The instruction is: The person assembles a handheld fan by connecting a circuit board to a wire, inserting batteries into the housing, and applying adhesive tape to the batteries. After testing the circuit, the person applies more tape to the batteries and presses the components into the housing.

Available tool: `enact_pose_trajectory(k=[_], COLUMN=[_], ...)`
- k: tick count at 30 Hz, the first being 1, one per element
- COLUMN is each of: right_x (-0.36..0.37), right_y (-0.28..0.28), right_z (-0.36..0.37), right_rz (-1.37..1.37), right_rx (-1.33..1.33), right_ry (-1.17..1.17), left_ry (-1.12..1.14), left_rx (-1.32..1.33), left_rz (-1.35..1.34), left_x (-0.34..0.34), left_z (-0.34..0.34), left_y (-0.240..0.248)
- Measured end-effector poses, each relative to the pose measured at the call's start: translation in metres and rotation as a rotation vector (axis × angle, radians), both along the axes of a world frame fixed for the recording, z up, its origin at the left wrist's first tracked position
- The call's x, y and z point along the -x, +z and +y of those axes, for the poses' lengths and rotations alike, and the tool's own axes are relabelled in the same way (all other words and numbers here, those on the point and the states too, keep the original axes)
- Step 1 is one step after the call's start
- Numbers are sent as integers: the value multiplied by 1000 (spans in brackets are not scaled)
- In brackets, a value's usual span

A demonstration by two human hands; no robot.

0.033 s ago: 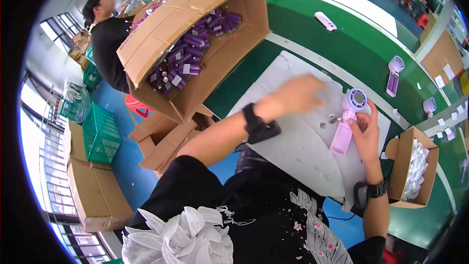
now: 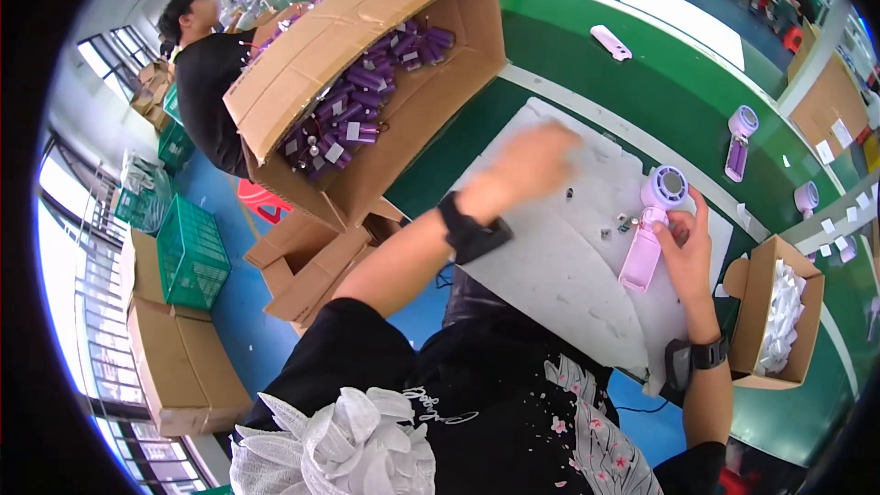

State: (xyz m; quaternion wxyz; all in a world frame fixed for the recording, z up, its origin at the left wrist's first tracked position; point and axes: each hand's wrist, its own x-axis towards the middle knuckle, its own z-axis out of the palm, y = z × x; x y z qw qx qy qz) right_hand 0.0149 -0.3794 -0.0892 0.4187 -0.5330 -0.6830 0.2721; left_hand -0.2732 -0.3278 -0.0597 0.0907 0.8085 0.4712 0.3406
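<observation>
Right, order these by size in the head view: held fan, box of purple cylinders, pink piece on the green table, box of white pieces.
Box of purple cylinders
Box of white pieces
Held fan
Pink piece

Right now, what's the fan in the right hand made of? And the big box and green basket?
The fan in the right hand is probably smooth plastic: even pastel colour, rounded edges. The big box looks like cardboard: brown, dull, with creased edges. The green basket seems stiff plastic: one even colour, openwork sides.
</observation>
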Motion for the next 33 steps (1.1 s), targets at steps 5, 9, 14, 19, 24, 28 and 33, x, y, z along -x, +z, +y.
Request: enact_pose_trajectory(k=[5, 9, 14, 19, 24, 28, 33], right_x=[6, 6, 3, 6, 1, 1, 7], right_y=[0, -1, -3, -1, 4, 8, 14], right_z=[9, 9, 9, 6, 3, 3, 0], right_rz=[1, -4, -2, 21, 28, 15, 56], right_rx=[3, -17, -12, 3, 42, 57, 56], right_ry=[15, 32, 35, 39, 23, 18, 19], left_ry=[922, 1083, 1049, 1040, 839, 879, 852], left_rx=[26, 102, 86, 143, 91, 158, 57], left_rz=[567, 581, 529, 318, 338, 303, 146], left_x=[148, 202, 220, 230, 219, 218, 200], left_z=[-25, -39, -38, -36, -45, -48, -53], left_y=[8, -14, -12, 7, 0, -6, 22])
